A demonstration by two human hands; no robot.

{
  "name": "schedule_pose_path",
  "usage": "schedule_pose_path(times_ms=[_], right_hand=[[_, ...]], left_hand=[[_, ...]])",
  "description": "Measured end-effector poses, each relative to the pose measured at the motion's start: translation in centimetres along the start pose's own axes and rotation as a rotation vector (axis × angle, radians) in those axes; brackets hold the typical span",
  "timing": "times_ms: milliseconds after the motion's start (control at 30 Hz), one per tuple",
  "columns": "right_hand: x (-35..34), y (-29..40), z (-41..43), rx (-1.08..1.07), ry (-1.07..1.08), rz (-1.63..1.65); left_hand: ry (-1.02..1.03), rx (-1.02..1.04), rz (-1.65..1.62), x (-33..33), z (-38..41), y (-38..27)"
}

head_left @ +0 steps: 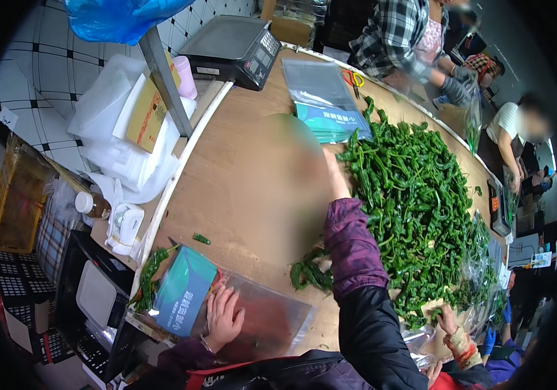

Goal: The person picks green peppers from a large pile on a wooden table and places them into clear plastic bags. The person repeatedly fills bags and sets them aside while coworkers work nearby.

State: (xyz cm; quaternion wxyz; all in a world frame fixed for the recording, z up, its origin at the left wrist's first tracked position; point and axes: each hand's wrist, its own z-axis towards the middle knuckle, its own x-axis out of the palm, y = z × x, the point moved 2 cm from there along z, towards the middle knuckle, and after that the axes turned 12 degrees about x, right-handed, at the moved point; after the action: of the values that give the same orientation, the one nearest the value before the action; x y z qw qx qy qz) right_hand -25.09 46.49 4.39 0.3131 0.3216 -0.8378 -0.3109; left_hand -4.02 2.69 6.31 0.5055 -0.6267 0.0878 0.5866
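My left hand point(223, 312) lies palm down on a stack of clear plastic bags point(263, 317) with a blue-green printed end point(186, 291). A red loop shows beside its fingertips. My right arm reaches forward over the wooden table; only the wrist side of my right hand point(333, 168) shows, and a blurred patch hides its fingers. It is beside a large heap of green peppers point(405, 195), near a second stack of clear bags point(319, 92). A few peppers point(312, 273) lie left of my right sleeve, others point(151, 273) at the table's left edge.
A digital scale point(229, 46) stands at the far left corner, scissors point(355, 80) near the far edge. A metal post point(166, 83) rises at the left. Co-workers stand beyond the table; another person's hand point(446, 319) touches the heap's near right side. Black crates point(20, 287) stand lower left.
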Motion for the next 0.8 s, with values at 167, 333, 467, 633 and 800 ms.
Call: schedule_pose_path(times_ms=[167,333,467,633,800], right_hand=[[0.6,0.4,6.8,-0.017,-0.099,0.500],[-0.7,7.9,8.7,-0.323,0.179,0.421],[1.7,11.8,7.1,-0.612,-0.068,-0.568],[3.2,9.1,11.5,-0.651,-0.621,-1.240],[6.3,6.5,11.4,-0.427,-0.788,-1.411]], left_hand=[[-0.007,-0.020,-0.003,0.2,0.2,0.4],[0.023,-0.025,-0.034,0.1,0.4,0.9],[0.030,-0.027,-0.015,1.1,-0.3,1.5],[0.030,0.031,0.091,2.5,-1.4,2.5],[-0.005,0.117,0.205,3.6,-3.0,3.2]])
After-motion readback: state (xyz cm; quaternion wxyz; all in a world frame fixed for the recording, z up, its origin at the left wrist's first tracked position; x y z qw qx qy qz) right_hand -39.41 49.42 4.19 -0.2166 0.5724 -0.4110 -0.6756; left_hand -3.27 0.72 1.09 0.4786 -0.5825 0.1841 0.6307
